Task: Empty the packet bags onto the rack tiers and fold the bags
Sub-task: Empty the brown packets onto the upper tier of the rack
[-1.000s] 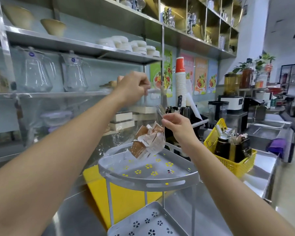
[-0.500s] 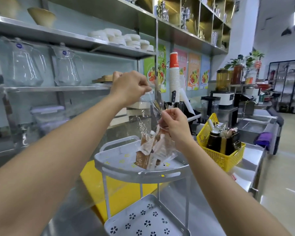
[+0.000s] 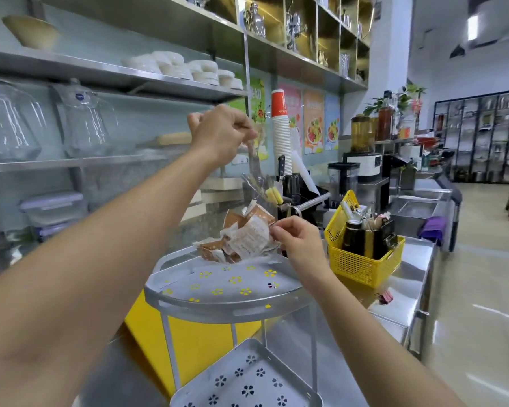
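Note:
A clear plastic packet bag [image 3: 257,183] hangs tilted above the grey rack's top tier [image 3: 218,301]. My left hand [image 3: 221,133] pinches its upper corner high up. My right hand [image 3: 294,239] pinches its lower edge near the tier's right side. Brown and white packets [image 3: 241,236] spill out of the bag's mouth and lie heaped at the back of the top tier. The lower tier [image 3: 247,383], with flower-shaped holes, holds nothing that I can see.
A yellow basket [image 3: 362,259] with bottles and tools stands right of the rack on the steel counter [image 3: 406,301]. A yellow board [image 3: 194,342] lies under the rack. A cup stack [image 3: 281,130] and blenders stand behind. Wall shelves carry glass jugs [image 3: 86,124] and bowls.
My left hand has lifted the bag's corner higher and my right hand has dropped to the tier's edge. The packets have slid down out of the bag onto the top tier.

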A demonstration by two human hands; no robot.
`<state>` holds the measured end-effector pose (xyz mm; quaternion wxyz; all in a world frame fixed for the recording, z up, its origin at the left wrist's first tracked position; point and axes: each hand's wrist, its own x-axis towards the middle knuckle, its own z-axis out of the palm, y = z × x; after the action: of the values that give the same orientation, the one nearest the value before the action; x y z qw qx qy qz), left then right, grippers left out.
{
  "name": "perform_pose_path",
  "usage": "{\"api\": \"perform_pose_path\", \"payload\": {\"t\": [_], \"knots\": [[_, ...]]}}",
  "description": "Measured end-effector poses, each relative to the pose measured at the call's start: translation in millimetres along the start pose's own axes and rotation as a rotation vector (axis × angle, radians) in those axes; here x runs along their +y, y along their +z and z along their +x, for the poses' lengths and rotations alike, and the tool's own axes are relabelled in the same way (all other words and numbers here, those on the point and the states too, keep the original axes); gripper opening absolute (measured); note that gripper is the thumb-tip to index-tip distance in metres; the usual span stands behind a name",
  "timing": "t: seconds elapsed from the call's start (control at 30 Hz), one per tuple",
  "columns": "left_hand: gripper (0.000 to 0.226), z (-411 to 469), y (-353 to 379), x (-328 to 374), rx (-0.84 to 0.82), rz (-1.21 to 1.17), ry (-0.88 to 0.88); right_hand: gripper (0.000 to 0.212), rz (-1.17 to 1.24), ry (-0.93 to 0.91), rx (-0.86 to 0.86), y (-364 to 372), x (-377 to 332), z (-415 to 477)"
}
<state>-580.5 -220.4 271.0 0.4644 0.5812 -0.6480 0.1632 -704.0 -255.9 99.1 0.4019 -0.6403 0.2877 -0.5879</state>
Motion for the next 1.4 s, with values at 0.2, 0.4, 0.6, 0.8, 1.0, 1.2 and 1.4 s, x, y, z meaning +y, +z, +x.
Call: {"api": "perform_pose_path", "payload": {"t": [0.2,0.4,0.6,0.8,1.0,1.2,1.4], "knots": [[0.023,-0.9,5.2,-18.0,0.010,-0.124,-0.074,0.011,-0.177,-0.086,0.218,-13.7,-4.7,8.7],[0.010,-29.8,0.7,-60.8,-0.073,-0.277,-0.187,0.011,-0.487,-0.268,0.248,-23.2,-8.1,19.5],[0.018,-66.6,-17.5,-121.2,-0.244,0.144,-0.245,0.013,-0.608,-0.434,-0.011,-12.7,-11.7,17.0],[0.043,-72.2,-33.2,-92.8,-0.067,0.240,0.293,0.019,-0.577,-0.519,-0.183,1.2,-18.9,19.7],[0.015,-65.5,-13.0,-91.6,-0.326,0.537,0.439,0.003,-0.438,-0.353,-0.226,1.5,-14.4,16.7],[0.019,-62.4,-9.3,-96.9,-0.234,0.496,0.425,0.009,-0.421,-0.175,-0.268,-29.8,-0.9,7.2],[0.016,-63.4,-6.0,-103.4,-0.255,0.546,0.371,0.010,-0.537,-0.102,-0.227,-34.9,-2.6,8.2]]}}
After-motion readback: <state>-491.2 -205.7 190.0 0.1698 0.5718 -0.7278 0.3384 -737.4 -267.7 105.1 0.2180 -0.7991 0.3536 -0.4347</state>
